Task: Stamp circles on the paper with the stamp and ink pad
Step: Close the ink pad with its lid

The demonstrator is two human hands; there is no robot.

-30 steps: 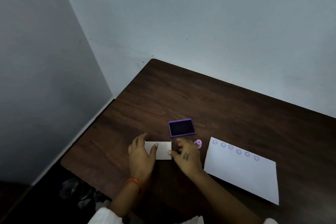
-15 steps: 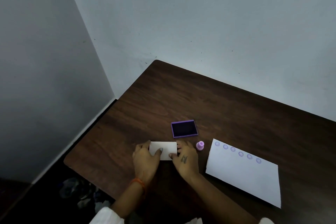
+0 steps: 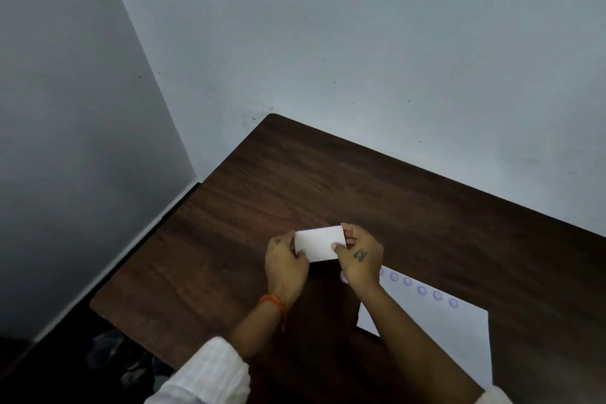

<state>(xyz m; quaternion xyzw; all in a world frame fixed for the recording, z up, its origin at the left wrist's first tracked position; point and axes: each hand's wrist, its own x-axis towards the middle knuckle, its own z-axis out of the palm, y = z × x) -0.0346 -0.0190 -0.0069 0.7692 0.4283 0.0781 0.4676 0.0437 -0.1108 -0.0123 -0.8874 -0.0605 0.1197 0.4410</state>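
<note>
While I'm pinching the white lid (image 3: 319, 243) between both hands (image 3: 287, 264) (image 3: 359, 261) over the ink pad — misaligning risks smudging.

No legible text is showing. A small dark mark is appearing on the back of the right hand (image 3: 359, 259), centre frame, but is staying unreadable.

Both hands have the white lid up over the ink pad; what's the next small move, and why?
Probably lower the white lid straight down. The left hand and right hand pinch its ends, a purple edge peeks out behind it, and the paper already carries a row of circles.
</note>
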